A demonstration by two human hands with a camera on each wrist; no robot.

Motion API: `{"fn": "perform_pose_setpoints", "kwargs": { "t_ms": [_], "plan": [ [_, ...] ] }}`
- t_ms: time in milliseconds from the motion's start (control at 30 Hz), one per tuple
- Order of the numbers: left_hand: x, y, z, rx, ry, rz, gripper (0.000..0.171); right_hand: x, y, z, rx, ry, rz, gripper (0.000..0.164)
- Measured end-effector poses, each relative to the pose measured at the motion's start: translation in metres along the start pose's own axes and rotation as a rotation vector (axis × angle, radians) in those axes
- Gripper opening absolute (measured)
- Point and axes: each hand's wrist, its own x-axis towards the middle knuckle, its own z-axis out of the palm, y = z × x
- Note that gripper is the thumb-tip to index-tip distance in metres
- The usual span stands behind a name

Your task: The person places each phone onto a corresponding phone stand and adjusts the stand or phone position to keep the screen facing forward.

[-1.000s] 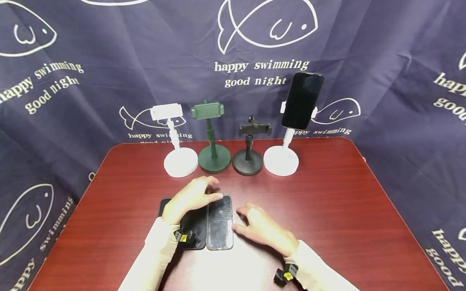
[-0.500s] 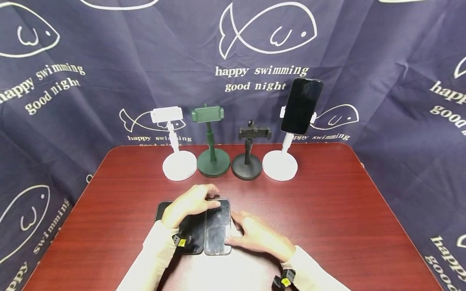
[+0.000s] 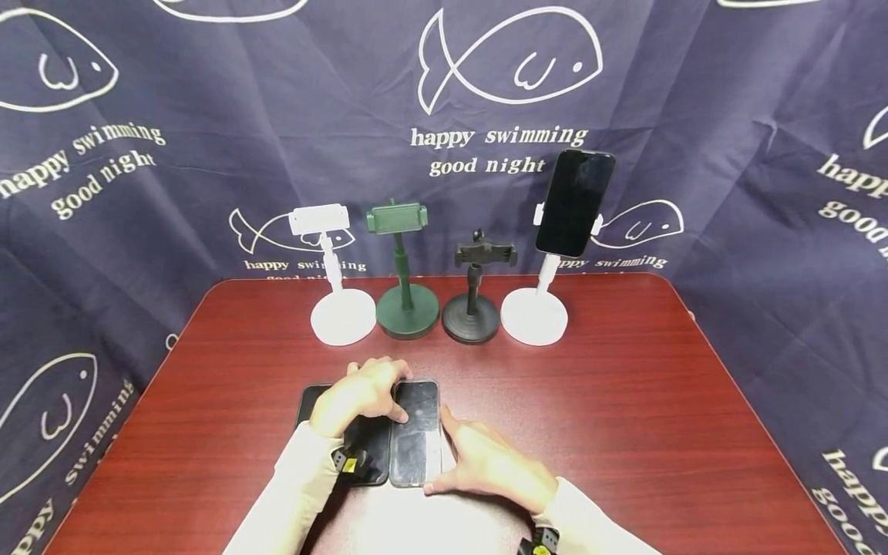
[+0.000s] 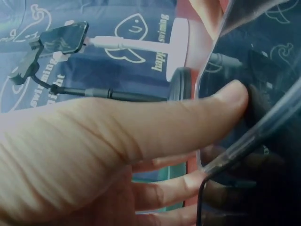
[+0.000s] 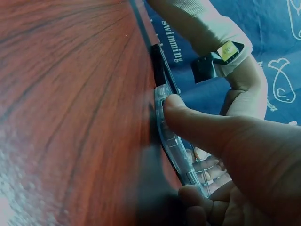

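Two phones lie side by side on the red-brown table [image 3: 624,401]. The right one, a phone in a clear case [image 3: 415,432], has a reflective dark screen. My left hand [image 3: 357,397] reaches across the black phone [image 3: 371,455]. Its thumb [image 4: 221,101] lies over the clear-cased phone's screen, while the other fingers extend past the phones' upper edges. With my right hand [image 3: 489,462] I grip the clear-cased phone's right side, thumb [image 5: 174,103] at the lower corner and index finger farther up the edge. The left hand covers part of the black phone.
Along the back stand a white phone stand [image 3: 343,316], a green stand [image 3: 408,311], a black stand [image 3: 471,317] and another white stand [image 3: 534,316]. The rightmost holds a black phone [image 3: 574,202] upright. A blue fish-patterned cloth [image 3: 277,116] hangs behind.
My right hand has moved left onto the clear-cased phone's right edge, its thumb sliding to the lower corner. My left thumb has shifted down over the screen. The phones stay on the table.
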Motion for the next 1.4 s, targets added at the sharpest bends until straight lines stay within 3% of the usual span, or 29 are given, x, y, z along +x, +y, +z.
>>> {"fn": "perform_pose_setpoints", "kwargs": {
  "t_ms": [200, 467, 567, 700, 767, 1033, 1267, 1400],
  "plan": [
    [0.0, 0.002, 0.001, 0.021, 0.025, 0.056, 0.055, 0.002, 0.002, 0.002, 0.013, 0.005, 0.004, 0.094],
    [0.006, 0.002, 0.004, 0.002, 0.097, 0.079, 0.024, 0.001, 0.005, 0.0, 0.046, 0.025, 0.004, 0.099],
    [0.008, 0.002, 0.004, -0.077, 0.172, 0.081, 0.015, 0.001, 0.006, 0.001, 0.05, 0.026, 0.005, 0.1],
    [0.011, 0.001, 0.002, -0.254, 0.291, 0.129, 0.008, 0.002, 0.005, 0.002, 0.061, 0.027, 0.036, 0.1],
    [0.011, 0.001, 0.001, -0.326, 0.318, 0.152, 0.008, 0.003, 0.005, 0.001, 0.067, 0.029, 0.051, 0.096],
    [0.008, 0.002, -0.002, -0.63, 0.239, 0.138, 0.009, 0.004, 0.011, 0.002, 0.107, 0.046, 0.06, 0.07],
    [0.004, 0.006, -0.005, -0.7, 0.276, 0.158, 0.007, 0.005, 0.016, -0.003, 0.269, 0.029, -0.016, 0.026],
    [0.002, 0.009, -0.007, -0.708, 0.292, 0.174, 0.005, 0.006, 0.017, -0.008, 0.387, 0.015, -0.032, 0.019]
  ]
}}
